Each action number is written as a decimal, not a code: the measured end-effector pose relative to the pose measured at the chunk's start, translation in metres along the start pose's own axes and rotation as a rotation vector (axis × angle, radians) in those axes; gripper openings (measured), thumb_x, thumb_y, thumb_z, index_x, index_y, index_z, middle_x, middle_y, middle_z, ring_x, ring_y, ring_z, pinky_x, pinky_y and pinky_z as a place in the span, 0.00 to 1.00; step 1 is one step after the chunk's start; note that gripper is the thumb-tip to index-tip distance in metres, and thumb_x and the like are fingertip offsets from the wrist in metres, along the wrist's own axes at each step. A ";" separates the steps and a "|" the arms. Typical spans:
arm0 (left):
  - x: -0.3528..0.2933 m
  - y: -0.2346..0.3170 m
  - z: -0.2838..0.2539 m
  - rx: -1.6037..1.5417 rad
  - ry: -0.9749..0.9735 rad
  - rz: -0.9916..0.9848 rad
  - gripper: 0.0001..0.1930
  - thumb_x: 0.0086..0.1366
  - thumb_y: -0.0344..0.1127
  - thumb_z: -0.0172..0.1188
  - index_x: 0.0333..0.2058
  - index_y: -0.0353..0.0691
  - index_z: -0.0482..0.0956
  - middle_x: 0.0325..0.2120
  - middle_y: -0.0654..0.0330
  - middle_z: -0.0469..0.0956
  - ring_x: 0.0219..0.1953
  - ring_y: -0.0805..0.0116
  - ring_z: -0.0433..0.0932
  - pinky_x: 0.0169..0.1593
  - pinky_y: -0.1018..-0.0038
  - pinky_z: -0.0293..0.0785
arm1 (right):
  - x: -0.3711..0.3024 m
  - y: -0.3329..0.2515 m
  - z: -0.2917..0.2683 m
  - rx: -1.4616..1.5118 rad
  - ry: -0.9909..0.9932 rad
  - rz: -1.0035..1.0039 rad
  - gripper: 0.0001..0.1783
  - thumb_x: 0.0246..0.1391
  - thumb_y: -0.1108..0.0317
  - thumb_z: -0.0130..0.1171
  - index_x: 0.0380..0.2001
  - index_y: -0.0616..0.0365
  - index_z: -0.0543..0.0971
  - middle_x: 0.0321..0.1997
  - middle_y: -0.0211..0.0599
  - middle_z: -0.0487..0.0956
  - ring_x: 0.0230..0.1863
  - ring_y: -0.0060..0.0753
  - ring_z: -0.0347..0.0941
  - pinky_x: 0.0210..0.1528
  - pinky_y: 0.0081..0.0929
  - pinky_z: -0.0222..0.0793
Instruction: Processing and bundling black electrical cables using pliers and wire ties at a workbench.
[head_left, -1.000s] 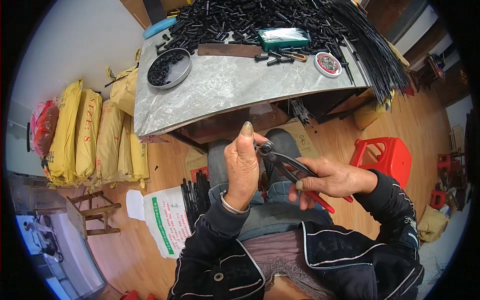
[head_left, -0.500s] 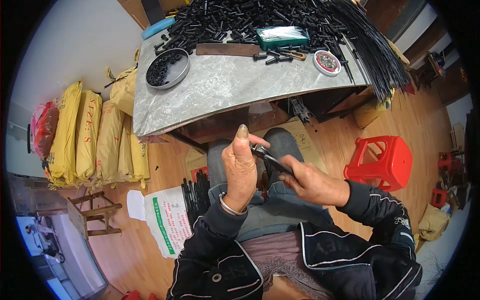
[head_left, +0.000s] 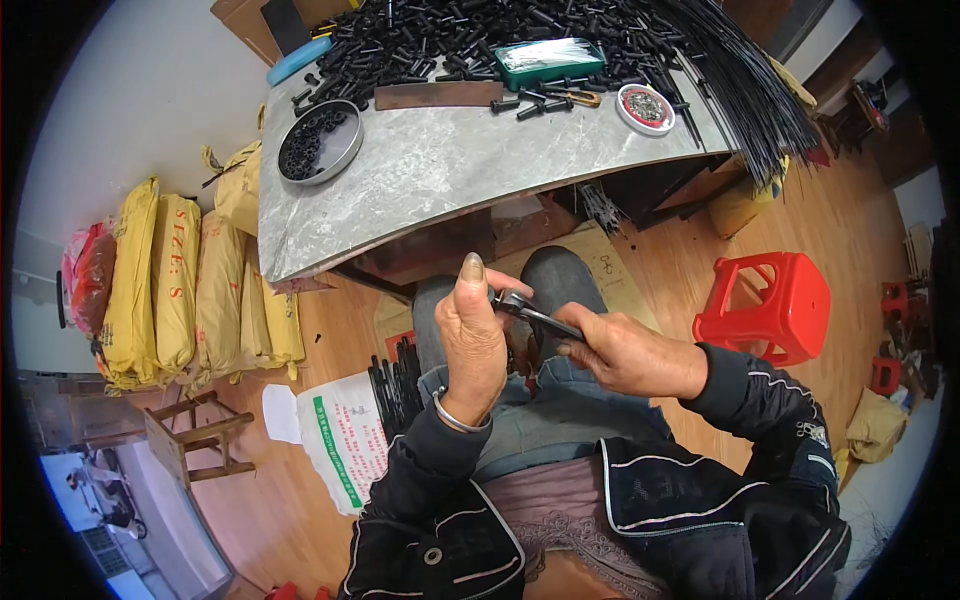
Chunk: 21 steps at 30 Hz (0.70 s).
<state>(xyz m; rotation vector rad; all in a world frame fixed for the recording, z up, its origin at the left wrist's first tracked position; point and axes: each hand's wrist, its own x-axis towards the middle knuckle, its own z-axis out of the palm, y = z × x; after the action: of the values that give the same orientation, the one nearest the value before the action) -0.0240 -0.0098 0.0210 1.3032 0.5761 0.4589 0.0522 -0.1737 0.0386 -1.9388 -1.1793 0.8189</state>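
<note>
Above my lap, my right hand [head_left: 625, 350] is closed around a dark-handled tool with a shiny metal head [head_left: 537, 316], slanting up to the left. The tool's head meets the fingers of my left hand [head_left: 471, 340]. That hand has its thumb raised, and its index finger reaches behind the head. Something small and dark shows at the left fingers, but its kind is hidden. Ahead lies a grey marble-patterned table [head_left: 430, 165] heaped with short black headed tubes [head_left: 430, 50]. A round dish [head_left: 352, 155] there holds small black rings.
On the table are a green box of white strips [head_left: 550, 62], a small dish of metal bits [head_left: 645, 108], a brown bar [head_left: 438, 94] and long black rods [head_left: 745, 90]. A red stool [head_left: 765, 305] stands right; yellow sacks [head_left: 175, 285] and a wooden stool [head_left: 195, 437] are left.
The view has shifted slightly, so the table and red stool sit differently in it. Both hands keep their hold; the tool's handle has tilted a little flatter and its metal head shows more.
</note>
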 end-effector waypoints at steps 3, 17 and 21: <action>0.001 -0.001 -0.001 0.001 0.027 -0.017 0.34 0.71 0.56 0.39 0.21 0.32 0.79 0.16 0.66 0.71 0.20 0.80 0.62 0.25 0.79 0.57 | 0.006 -0.003 -0.009 0.004 -0.058 0.016 0.12 0.61 0.70 0.53 0.44 0.62 0.66 0.25 0.51 0.75 0.26 0.52 0.75 0.28 0.39 0.67; -0.004 -0.001 0.002 0.086 0.051 0.042 0.35 0.72 0.56 0.37 0.21 0.32 0.79 0.15 0.64 0.73 0.21 0.77 0.67 0.29 0.76 0.62 | 0.005 -0.035 -0.042 0.569 -0.470 0.465 0.11 0.68 0.63 0.45 0.43 0.61 0.66 0.26 0.30 0.74 0.23 0.20 0.74 0.26 0.21 0.73; -0.007 -0.003 0.002 0.120 0.021 0.048 0.34 0.72 0.56 0.37 0.21 0.33 0.79 0.16 0.65 0.72 0.21 0.77 0.66 0.28 0.77 0.61 | 0.004 -0.033 -0.040 0.334 -0.431 0.384 0.11 0.66 0.63 0.48 0.40 0.61 0.65 0.20 0.33 0.72 0.20 0.26 0.72 0.22 0.26 0.69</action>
<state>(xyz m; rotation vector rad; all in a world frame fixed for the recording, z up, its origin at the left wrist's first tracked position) -0.0277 -0.0162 0.0197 1.4303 0.5985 0.4844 0.0705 -0.1687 0.0866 -1.7753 -0.8301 1.5911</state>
